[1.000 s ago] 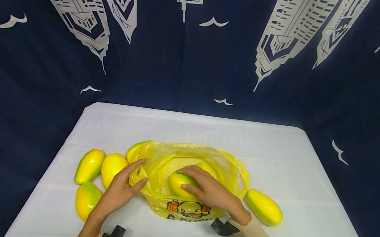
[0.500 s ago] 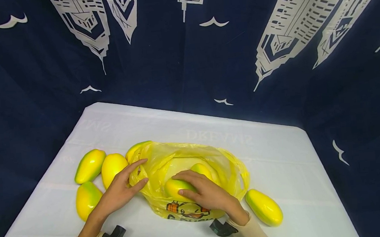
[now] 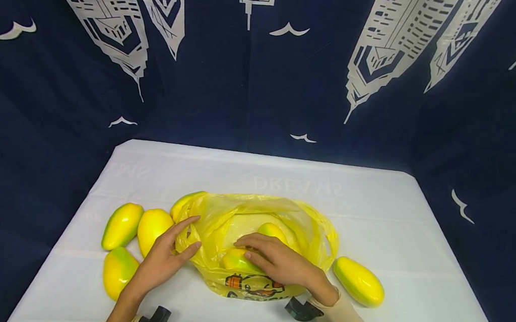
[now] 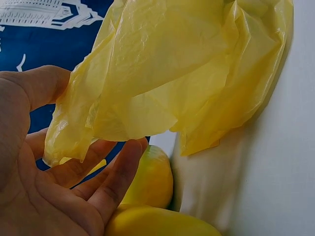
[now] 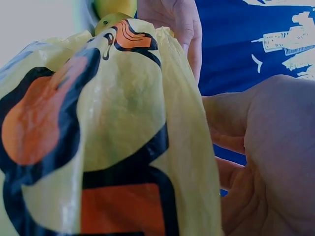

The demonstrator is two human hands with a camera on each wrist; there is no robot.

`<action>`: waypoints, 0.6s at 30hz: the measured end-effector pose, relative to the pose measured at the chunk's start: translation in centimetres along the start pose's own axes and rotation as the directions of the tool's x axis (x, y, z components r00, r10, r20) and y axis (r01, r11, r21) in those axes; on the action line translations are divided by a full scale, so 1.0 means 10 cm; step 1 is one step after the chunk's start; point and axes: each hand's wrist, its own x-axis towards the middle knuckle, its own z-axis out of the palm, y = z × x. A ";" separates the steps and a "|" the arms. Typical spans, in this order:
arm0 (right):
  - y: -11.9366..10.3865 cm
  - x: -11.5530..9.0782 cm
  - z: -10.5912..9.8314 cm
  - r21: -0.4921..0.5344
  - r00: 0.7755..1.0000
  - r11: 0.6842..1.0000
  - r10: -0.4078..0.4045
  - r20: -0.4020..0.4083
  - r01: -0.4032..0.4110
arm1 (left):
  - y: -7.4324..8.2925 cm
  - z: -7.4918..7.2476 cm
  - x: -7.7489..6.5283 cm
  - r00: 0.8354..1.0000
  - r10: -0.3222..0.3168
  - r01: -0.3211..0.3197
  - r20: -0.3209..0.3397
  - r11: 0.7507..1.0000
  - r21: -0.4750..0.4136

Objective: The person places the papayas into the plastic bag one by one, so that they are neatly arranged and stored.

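A yellow plastic bag [image 3: 252, 202] with a printed cartoon face stands with its mouth spread. My left hand [image 3: 163, 259] holds the bag's left rim, thumb and fingers spread around the thin plastic; the left wrist view shows the film [image 4: 147, 93] between them. Inside the bag, a yellow-green mango [image 3: 234, 260] lies low on the near left, and another mango [image 3: 272, 230] sits behind it. My right hand [image 3: 284, 260] reaches into the mouth, loosely curved just over the nearer mango and not gripping it. In the right wrist view the printed bag [image 5: 123, 108] hides much of that hand's work.
Left of the bag lie several mangoes, among them a tilted one [image 3: 122, 226], a yellow one [image 3: 154, 230] and a nearer one [image 3: 120, 273]. Another mango [image 3: 186, 202] is partly behind the bag's rim. One mango [image 3: 359, 282] rests right of the bag on the white tablecloth [image 3: 410, 250].
My right hand has lowered a mango into the bag, and its fingers have loosened from it. The mango sits lower and slightly farther left. My left hand has stayed at the rim.
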 end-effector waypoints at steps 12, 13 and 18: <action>-0.05 -0.03 -0.05 0.013 0.999 1.000 0.003 -0.047 -0.002 | -0.01 0.00 0.01 1.000 0.003 -0.003 -0.002 1.000 0.001; -0.05 -0.05 -0.06 0.017 0.998 1.000 0.000 -0.056 0.001 | -0.01 0.00 0.00 1.000 0.001 -0.001 -0.002 1.000 0.001; -0.06 -0.15 -0.16 0.035 0.993 0.999 -0.034 -0.111 0.038 | 0.00 -0.01 0.00 1.000 0.001 -0.001 -0.009 1.000 0.014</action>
